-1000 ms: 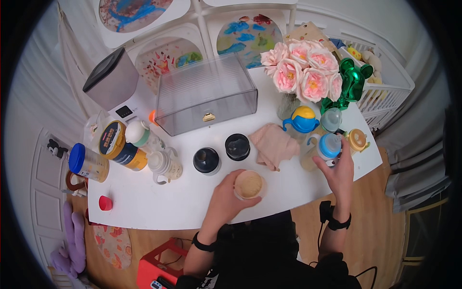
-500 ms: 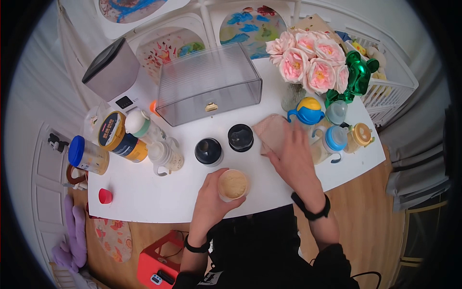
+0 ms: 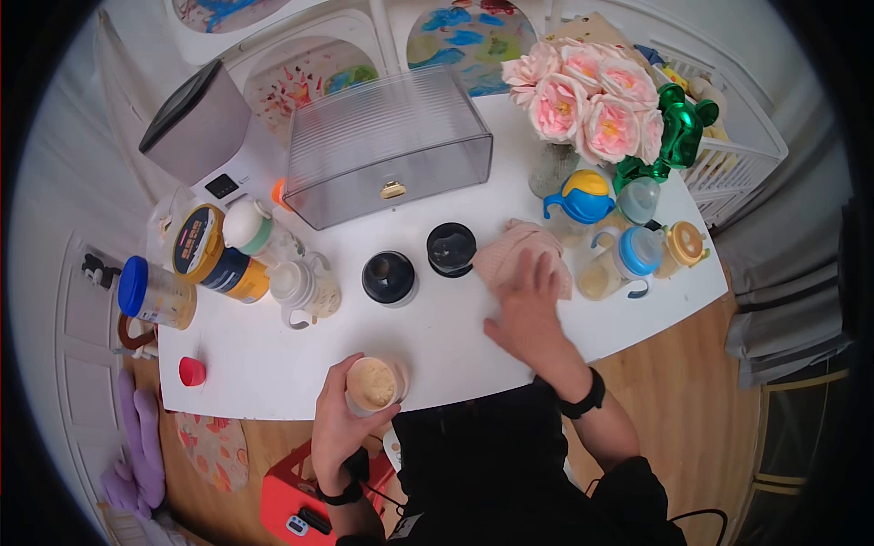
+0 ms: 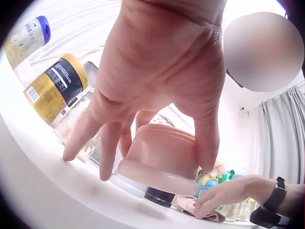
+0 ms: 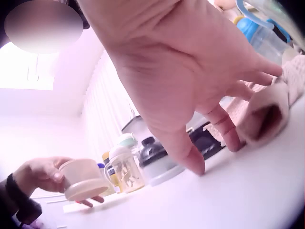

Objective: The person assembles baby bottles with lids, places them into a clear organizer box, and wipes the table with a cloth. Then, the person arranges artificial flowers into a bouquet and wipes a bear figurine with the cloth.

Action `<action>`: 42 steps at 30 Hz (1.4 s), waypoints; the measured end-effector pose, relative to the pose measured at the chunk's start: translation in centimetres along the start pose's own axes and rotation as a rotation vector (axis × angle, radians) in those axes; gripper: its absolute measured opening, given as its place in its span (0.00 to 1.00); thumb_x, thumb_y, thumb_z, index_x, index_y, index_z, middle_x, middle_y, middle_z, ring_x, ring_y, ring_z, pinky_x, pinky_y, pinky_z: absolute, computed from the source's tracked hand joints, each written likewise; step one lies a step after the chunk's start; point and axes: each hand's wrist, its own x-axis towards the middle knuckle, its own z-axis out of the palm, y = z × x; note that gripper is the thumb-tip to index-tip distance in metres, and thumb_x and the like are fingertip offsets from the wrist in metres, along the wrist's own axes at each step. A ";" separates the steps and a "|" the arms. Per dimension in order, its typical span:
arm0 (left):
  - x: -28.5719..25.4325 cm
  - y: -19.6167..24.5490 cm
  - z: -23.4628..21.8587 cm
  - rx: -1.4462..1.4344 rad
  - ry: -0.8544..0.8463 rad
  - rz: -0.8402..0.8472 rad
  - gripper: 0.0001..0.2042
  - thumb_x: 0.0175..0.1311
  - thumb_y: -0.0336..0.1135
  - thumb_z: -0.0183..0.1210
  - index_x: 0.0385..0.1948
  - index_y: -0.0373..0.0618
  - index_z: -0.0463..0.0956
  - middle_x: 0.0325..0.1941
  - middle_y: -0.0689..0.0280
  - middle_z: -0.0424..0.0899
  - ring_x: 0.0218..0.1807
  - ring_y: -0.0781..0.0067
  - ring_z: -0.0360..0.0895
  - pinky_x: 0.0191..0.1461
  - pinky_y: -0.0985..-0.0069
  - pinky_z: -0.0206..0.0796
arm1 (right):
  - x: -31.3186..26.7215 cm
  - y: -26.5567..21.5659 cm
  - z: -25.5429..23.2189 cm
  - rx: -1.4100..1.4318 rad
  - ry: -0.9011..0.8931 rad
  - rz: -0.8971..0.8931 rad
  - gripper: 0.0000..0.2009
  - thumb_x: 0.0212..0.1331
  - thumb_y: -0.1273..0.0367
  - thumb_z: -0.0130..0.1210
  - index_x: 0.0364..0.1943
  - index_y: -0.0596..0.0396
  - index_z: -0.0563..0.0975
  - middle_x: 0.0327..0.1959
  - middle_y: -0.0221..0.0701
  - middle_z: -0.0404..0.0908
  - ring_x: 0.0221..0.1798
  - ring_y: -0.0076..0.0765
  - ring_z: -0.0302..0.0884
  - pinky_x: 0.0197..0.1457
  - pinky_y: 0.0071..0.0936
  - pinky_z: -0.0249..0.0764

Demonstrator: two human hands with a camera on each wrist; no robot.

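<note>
My left hand (image 3: pixel 339 423) grips a small pale cup (image 4: pixel 164 152) with beige powder in it, near the table's front edge. Thumb and fingers go round its sides. My right hand (image 3: pixel 535 320) reaches over a crumpled pink cloth (image 3: pixel 507 247), its fingers spread and overlapping the cloth's front part. In the right wrist view, the fingertips are down at the tabletop, right at the folds of the cloth (image 5: pixel 295 78). Left of the cloth stand two round black-topped containers, a domed one (image 3: pixel 390 278) and a flatter one (image 3: pixel 452 249).
To the right stand a blue-collared bottle (image 3: pixel 639 251), an orange-lidded bottle (image 3: pixel 684 242) and a blue-yellow cup (image 3: pixel 584 197). A clear grey box (image 3: pixel 391 168) and a flower vase (image 3: pixel 553 168) are at the back. Bottles, a yellow tub (image 3: pixel 202 241) and a red cap (image 3: pixel 192 371) are on the left.
My right hand has left the blue-collared bottle and moved left to the pink cloth, now more bunched up. My left hand has carried the cup of powder left and towards the front edge.
</note>
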 end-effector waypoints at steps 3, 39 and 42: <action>0.0 -0.1 0.2 -0.018 -0.022 0.007 0.38 0.39 0.30 0.77 0.58 0.41 0.68 0.54 0.54 0.78 0.57 0.56 0.77 0.62 0.67 0.68 | -1.8 -1.4 2.4 -0.055 -0.053 0.040 0.15 0.50 0.68 0.59 0.37 0.67 0.79 0.56 0.60 0.68 0.61 0.76 0.62 0.60 0.66 0.60; 1.4 2.4 1.5 0.135 -0.325 0.061 0.42 0.41 0.37 0.77 0.63 0.46 0.64 0.60 0.54 0.75 0.59 0.44 0.74 0.64 0.56 0.66 | -10.7 7.1 -5.8 0.119 -0.340 -0.068 0.29 0.50 0.72 0.57 0.62 0.44 0.73 0.72 0.45 0.58 0.71 0.68 0.55 0.75 0.56 0.55; 2.1 2.4 2.2 0.191 -0.307 0.157 0.42 0.43 0.37 0.76 0.64 0.46 0.63 0.59 0.52 0.76 0.57 0.45 0.75 0.57 0.60 0.71 | -11.4 10.0 -9.6 -0.039 -0.343 0.182 0.27 0.50 0.77 0.53 0.59 0.43 0.75 0.68 0.44 0.65 0.66 0.54 0.67 0.65 0.47 0.70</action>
